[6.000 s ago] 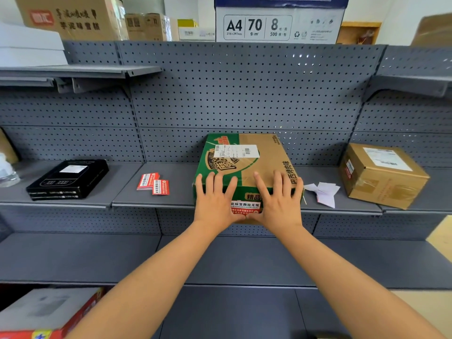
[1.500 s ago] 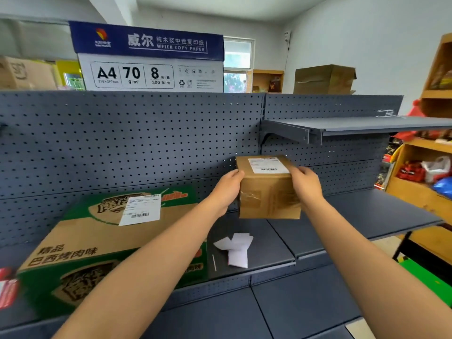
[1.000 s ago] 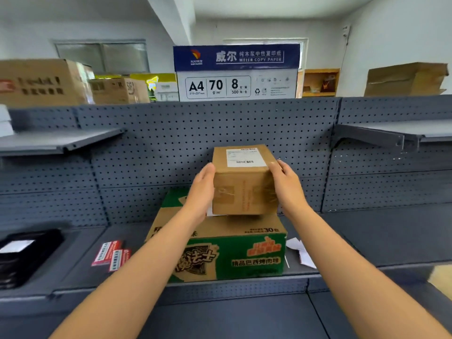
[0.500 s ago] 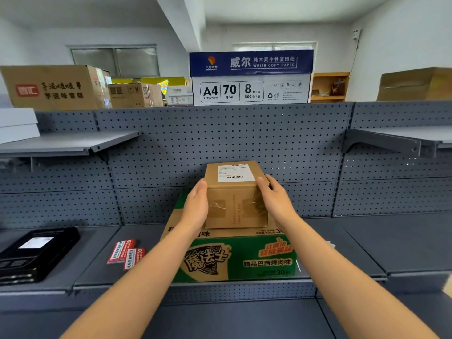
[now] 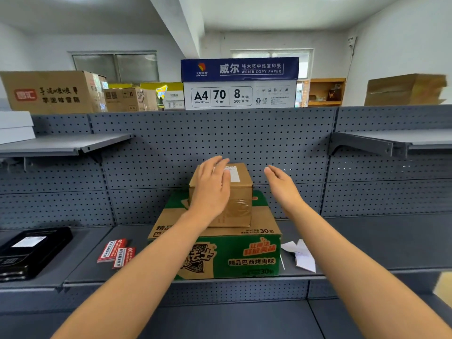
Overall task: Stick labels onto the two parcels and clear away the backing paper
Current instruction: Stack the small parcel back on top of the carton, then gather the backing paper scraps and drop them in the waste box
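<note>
A small brown parcel (image 5: 238, 199) with a white label (image 5: 234, 173) on top stands on a bigger green and brown carton (image 5: 234, 253) on the grey shelf (image 5: 367, 241). My left hand (image 5: 212, 189) is open in front of the small parcel's left side and hides part of its label. My right hand (image 5: 281, 187) hovers open to the right of the parcel, apart from it. White backing paper (image 5: 302, 255) lies on the shelf right of the carton. Red and white stickers (image 5: 117, 252) lie to the carton's left.
A black flat box (image 5: 29, 250) sits at the left end of the shelf. Pegboard (image 5: 220, 143) backs the shelf. Side shelves (image 5: 403, 140) jut out left and right above. A copy paper box (image 5: 239, 83) and cartons (image 5: 52, 91) stand on top.
Both hands have let go of the small parcel, which now rests on the big carton. My right hand has drawn away to the right; my left has opened in front of it.
</note>
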Available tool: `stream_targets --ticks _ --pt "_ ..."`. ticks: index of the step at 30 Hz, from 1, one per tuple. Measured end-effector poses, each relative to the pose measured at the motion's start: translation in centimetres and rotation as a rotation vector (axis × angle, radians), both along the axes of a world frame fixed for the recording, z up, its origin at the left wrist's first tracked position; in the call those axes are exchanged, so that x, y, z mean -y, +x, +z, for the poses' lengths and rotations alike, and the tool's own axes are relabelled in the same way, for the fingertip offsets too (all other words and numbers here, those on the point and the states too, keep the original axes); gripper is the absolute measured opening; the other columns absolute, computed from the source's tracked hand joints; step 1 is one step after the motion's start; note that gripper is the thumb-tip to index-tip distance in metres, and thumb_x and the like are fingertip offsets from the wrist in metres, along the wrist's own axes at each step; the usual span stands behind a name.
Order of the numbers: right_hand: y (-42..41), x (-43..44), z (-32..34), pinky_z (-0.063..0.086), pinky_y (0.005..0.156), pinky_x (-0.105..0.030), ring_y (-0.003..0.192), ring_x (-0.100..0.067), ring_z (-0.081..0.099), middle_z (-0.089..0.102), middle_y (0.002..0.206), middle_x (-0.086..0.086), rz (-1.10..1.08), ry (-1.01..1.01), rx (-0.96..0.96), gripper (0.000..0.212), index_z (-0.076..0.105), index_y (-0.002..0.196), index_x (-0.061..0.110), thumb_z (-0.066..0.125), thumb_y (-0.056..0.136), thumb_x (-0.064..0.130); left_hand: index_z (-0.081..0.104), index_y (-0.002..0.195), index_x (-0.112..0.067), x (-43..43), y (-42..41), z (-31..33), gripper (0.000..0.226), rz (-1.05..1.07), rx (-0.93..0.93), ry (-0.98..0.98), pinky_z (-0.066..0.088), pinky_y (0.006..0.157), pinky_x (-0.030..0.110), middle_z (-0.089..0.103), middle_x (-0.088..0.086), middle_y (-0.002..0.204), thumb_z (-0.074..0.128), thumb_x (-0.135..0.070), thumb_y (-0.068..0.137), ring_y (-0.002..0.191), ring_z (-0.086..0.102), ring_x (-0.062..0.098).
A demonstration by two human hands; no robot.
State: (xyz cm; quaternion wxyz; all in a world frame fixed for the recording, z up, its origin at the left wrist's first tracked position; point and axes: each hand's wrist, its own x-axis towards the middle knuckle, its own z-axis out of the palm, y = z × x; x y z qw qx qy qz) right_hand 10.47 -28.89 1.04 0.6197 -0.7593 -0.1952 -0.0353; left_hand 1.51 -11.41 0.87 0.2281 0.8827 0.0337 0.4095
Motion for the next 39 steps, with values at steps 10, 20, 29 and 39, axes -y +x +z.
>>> stream_targets --ticks 10,20,29,39 --pt "3.7 8.1 -0.5 0.035 0.104 -0.029 0.142 -0.019 0.042 0.045 0.157 0.000 -0.016 -0.064 0.008 0.049 0.046 0.152 0.018 0.044 0.107 0.040 0.043 0.153 -0.014 10.9 6.5 -1.4 0.048 -0.239 -0.170 0.020 0.026 0.122 0.032 0.043 0.001 0.154 0.030 -0.033 0.111 0.145 0.034 0.017" --pt "8.1 13.5 -5.0 0.041 0.096 -0.029 0.120 -0.014 0.055 0.059 0.142 0.001 0.043 -0.181 -0.071 0.043 0.056 0.142 0.019 0.051 0.104 0.038 0.045 0.151 -0.010 15.7 12.6 -5.8 0.045 -0.220 -0.611 -0.028 0.037 0.116 0.042 0.047 0.015 0.153 0.038 -0.022 0.107 0.140 0.044 0.031" --pt "11.4 14.4 -13.2 0.039 0.112 -0.037 0.143 -0.022 0.041 0.036 0.162 0.001 0.450 -0.883 -0.112 0.080 0.033 0.157 0.028 0.074 0.088 0.028 0.049 0.145 -0.014 18.3 14.4 -9.3 0.045 0.009 -1.285 0.854 0.041 0.102 0.047 0.054 0.011 0.141 0.053 -0.016 0.100 0.130 0.051 0.031" --pt "12.4 14.2 -18.1 0.034 0.114 -0.057 0.144 -0.036 0.030 0.031 0.161 -0.001 0.534 -1.177 0.001 0.094 0.029 0.155 0.044 0.079 0.077 0.057 0.061 0.133 -0.004 18.4 16.9 -12.4 0.043 -0.029 -1.464 0.814 0.049 0.079 0.037 0.062 0.013 0.120 0.070 -0.012 0.092 0.099 0.058 0.029"
